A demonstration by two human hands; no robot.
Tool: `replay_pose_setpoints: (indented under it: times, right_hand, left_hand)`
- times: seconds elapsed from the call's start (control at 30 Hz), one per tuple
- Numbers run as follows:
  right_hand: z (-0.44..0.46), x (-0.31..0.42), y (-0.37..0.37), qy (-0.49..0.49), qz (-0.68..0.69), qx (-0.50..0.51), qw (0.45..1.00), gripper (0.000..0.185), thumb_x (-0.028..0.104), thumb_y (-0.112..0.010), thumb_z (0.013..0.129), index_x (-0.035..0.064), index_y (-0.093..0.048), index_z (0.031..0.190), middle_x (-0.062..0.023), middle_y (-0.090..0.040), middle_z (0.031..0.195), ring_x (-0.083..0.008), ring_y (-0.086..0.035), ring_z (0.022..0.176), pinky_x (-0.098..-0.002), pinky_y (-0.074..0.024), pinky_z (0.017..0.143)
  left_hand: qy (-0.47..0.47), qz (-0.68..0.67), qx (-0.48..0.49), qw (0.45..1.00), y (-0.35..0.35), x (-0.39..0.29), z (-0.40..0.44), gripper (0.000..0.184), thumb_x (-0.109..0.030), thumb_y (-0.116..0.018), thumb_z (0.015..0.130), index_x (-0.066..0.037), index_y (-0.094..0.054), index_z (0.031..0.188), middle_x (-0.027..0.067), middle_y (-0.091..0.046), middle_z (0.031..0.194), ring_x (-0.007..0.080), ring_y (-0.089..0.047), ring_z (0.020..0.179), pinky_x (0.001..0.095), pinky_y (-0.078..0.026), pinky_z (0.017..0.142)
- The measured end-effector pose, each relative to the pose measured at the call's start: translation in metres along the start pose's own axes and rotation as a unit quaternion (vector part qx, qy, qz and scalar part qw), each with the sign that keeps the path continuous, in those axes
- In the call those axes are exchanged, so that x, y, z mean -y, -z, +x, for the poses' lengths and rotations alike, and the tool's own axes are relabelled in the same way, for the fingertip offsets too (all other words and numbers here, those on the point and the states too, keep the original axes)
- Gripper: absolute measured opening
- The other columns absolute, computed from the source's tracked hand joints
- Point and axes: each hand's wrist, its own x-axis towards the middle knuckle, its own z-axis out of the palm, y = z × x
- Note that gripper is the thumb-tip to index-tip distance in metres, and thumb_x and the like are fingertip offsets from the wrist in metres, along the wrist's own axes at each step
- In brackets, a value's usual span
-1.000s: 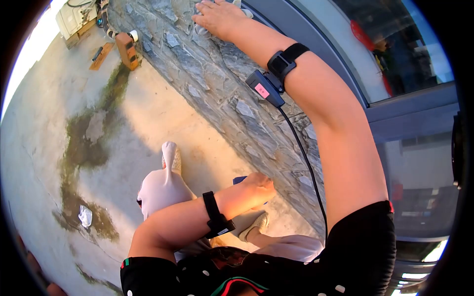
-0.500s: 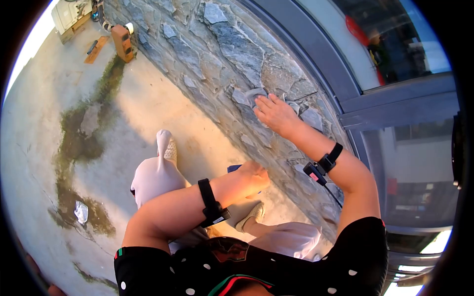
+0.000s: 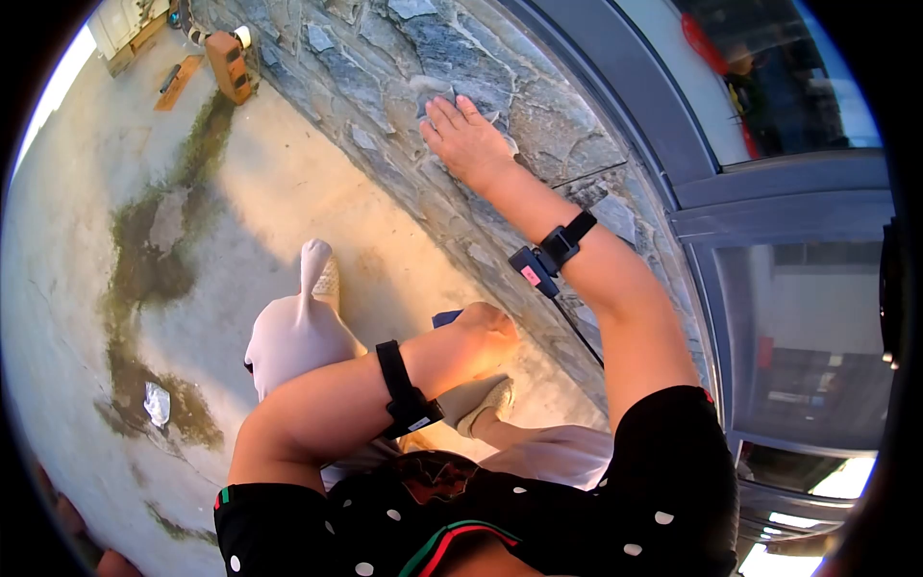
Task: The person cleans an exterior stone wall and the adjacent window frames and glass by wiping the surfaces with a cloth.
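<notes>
My right hand lies against the stone-faced wall, pressing a small grey piece of cloth to the stone; part of it shows beyond the fingertips. My left hand is curled closed low in front of my knees, apart from the wall. A dark blue thing shows at its edge; I cannot tell whether the hand holds it. Black straps with small devices circle both forearms, one at the right forearm and one at the left.
A grey-framed window runs along the wall's top. On the concrete floor are a mossy dark stain, a crumpled white scrap and, farther off, a brick beside a wooden board. My shoes stand near the wall's foot.
My right hand has slid up and to the left along the stone wall with the grey cloth under its fingers. My left hand stays closed in nearly the same place.
</notes>
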Motion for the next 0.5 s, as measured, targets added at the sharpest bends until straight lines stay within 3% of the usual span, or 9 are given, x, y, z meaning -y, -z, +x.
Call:
replay_pose_setpoints:
  times: [0.07, 0.17, 0.23, 0.37, 0.43, 0.5]
  right_hand:
    - [-0.032, 0.024, -0.031, 0.037, 0.036, 0.048, 0.998, 0.045, 0.018, -0.048, 0.094, 0.0064, -0.049, 0.138, -0.0136, -0.04, 0.152, -0.0272, -0.034, 0.143, -0.0463, -0.018, 0.12]
    - [-0.109, 0.057, -0.061, 0.068, 0.081, 0.132, 0.986, 0.045, 0.018, -0.046, 0.094, 0.0077, -0.05, 0.138, -0.0112, -0.043, 0.151, -0.0243, -0.036, 0.142, -0.0462, -0.0207, 0.12]
    - [-0.166, 0.072, -0.07, 0.069, 0.101, 0.165, 0.979, 0.044, 0.017, -0.047, 0.093, 0.0079, -0.052, 0.136, -0.0106, -0.044, 0.15, -0.0237, -0.037, 0.142, -0.0466, -0.0205, 0.12]
    - [-0.26, 0.088, -0.067, 0.041, 0.133, 0.224, 0.965, 0.046, 0.016, -0.05, 0.092, 0.0078, -0.051, 0.137, -0.0094, -0.043, 0.151, -0.023, -0.036, 0.142, -0.0489, -0.0193, 0.12]
    - [-0.279, 0.085, -0.054, 0.019, 0.124, 0.27, 0.955, 0.048, 0.018, -0.05, 0.093, 0.0089, -0.047, 0.14, -0.0082, -0.041, 0.151, -0.0229, -0.034, 0.142, -0.0477, -0.0131, 0.121]
    - [-0.275, 0.078, -0.045, -0.002, 0.1, 0.233, 0.967, 0.049, 0.018, -0.05, 0.092, 0.0088, -0.048, 0.14, -0.0079, -0.043, 0.15, -0.0224, -0.035, 0.141, -0.0482, -0.0136, 0.121]
  left_hand:
    - [0.054, -0.026, 0.029, 0.998, -0.016, 0.01, -0.003, 0.015, -0.022, -0.069, 0.068, -0.009, -0.064, 0.075, 0.0085, -0.065, 0.078, 0.0297, -0.065, 0.08, 0.0396, -0.051, 0.071]
    - [0.009, 0.045, 0.105, 0.993, -0.004, 0.006, 0.006, 0.018, -0.022, -0.07, 0.067, -0.009, -0.067, 0.079, 0.0086, -0.067, 0.082, 0.0287, -0.066, 0.084, 0.0379, -0.052, 0.072]
    - [0.094, 0.135, 0.278, 0.946, 0.064, -0.037, 0.021, 0.021, -0.019, -0.072, 0.069, -0.01, -0.072, 0.088, 0.0095, -0.069, 0.09, 0.0275, -0.068, 0.09, 0.037, -0.053, 0.073]
    - [0.103, 0.163, 0.311, 0.93, 0.065, -0.045, 0.027, 0.024, -0.017, -0.073, 0.071, -0.01, -0.074, 0.095, 0.0106, -0.07, 0.097, 0.0273, -0.069, 0.093, 0.0369, -0.055, 0.073]
    - [0.103, 0.155, 0.326, 0.927, 0.063, -0.046, 0.028, 0.024, -0.016, -0.074, 0.073, -0.01, -0.075, 0.096, 0.0101, -0.071, 0.099, 0.0276, -0.069, 0.093, 0.037, -0.055, 0.075]
    - [0.101, 0.159, 0.332, 0.924, 0.062, -0.048, 0.029, 0.023, -0.016, -0.074, 0.073, -0.01, -0.075, 0.095, 0.0102, -0.071, 0.1, 0.0274, -0.069, 0.094, 0.0369, -0.055, 0.075]
